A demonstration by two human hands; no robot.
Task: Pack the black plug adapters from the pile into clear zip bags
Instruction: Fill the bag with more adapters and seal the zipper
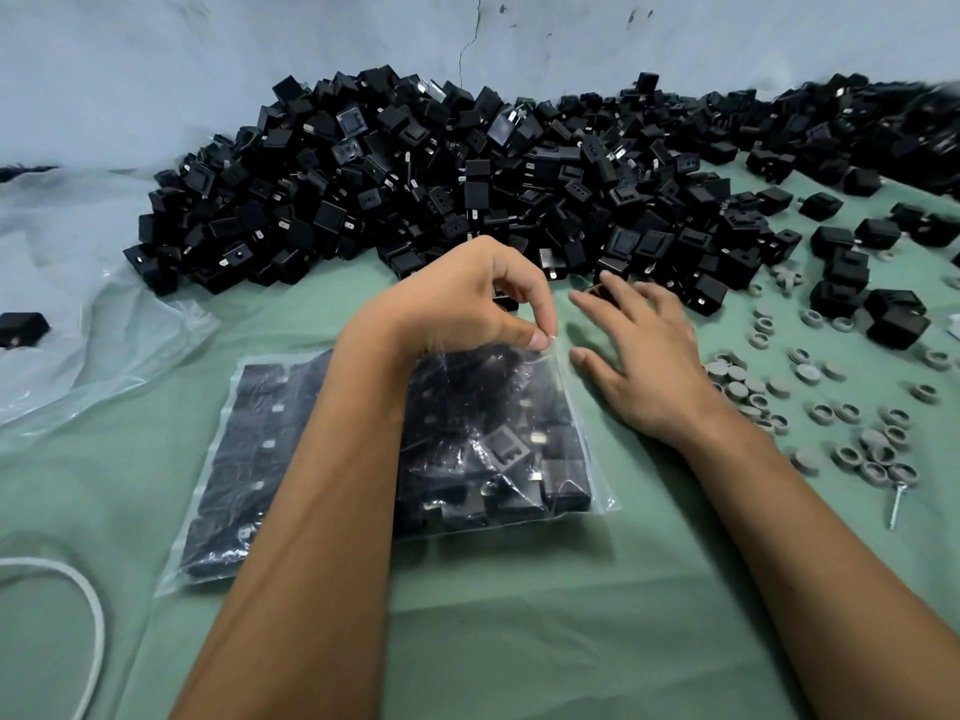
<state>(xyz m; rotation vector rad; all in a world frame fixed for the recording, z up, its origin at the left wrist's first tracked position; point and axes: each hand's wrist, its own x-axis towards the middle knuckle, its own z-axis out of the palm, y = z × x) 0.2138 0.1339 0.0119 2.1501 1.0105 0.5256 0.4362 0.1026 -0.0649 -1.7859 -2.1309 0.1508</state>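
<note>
Clear zip bag [498, 459] of black plug adapters has its top corner pinched by the left hand [467, 298], while the right hand [644, 356], fingers spread, seemingly touches a loose adapter [597, 292].

open green cloth [519, 615] nearest, adapter pile [441, 174] walling the far side, grey caps [831, 407] strewn right

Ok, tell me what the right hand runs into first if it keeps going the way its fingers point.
The right hand points toward the pile; likely first a black adapter at its near edge, right at the fingertips.
</note>
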